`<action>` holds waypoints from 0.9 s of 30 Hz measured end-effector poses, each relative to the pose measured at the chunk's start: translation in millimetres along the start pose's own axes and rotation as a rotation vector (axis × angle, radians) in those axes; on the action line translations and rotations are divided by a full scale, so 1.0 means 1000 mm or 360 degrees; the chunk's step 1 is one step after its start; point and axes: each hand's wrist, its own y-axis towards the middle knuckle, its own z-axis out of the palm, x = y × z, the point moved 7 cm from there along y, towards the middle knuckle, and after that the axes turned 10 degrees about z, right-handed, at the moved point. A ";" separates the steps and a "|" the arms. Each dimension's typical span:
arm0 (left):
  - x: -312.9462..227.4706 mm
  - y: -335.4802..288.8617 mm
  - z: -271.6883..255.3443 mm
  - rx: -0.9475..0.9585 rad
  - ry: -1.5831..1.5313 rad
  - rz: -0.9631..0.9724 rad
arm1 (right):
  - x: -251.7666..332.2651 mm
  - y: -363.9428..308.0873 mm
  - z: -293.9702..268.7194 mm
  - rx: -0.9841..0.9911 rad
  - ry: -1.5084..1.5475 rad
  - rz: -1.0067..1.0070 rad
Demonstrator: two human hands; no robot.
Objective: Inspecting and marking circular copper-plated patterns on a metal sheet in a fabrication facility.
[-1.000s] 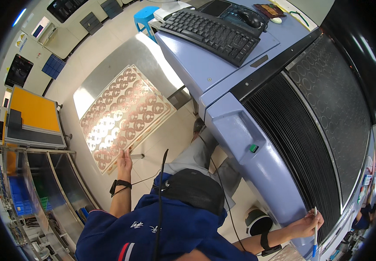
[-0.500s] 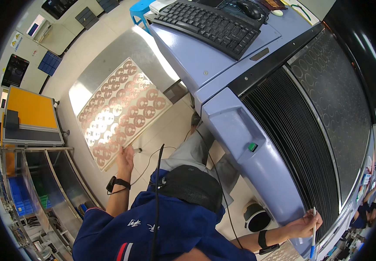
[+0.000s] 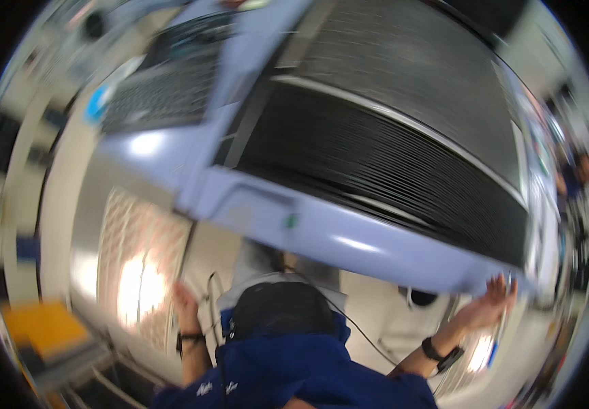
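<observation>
The left hand (image 3: 184, 300) rests with fingers spread loosely at the edge of a shiny, patterned metal sheet (image 3: 137, 273), gripping nothing. The right hand (image 3: 490, 301), fingers apart, presses open against the lower corner of a large pale-blue machine (image 3: 349, 238) with a ribbed black roller cover (image 3: 383, 163). A black keyboard (image 3: 165, 88) lies blurred on the machine's top. The floor is pale; an orange block (image 3: 42, 327) sits at the lower left.

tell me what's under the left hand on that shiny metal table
The left hand rests at the near edge of a patterned tray of round cells, lying on the metal table. Glare and blur hide whatever the cells hold, and the palm covers the tray's edge.
</observation>
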 end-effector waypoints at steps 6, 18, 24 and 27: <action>-0.044 -0.036 -0.022 -0.0076 -0.0248 0.0195 | -0.127 0.077 -0.207 -0.0247 -0.1441 -0.0186; -0.217 0.013 0.001 -0.0066 -0.0128 0.0735 | -0.145 -0.057 -0.330 -0.0655 -0.2380 -0.0081; -0.360 0.064 -0.059 -0.0382 -0.0199 0.1328 | 0.057 0.016 -0.367 -0.1802 -0.2006 -0.0559; -0.404 0.077 -0.064 -0.0352 -0.0240 0.1494 | 0.155 0.019 -0.365 -0.1713 -0.0771 -0.0624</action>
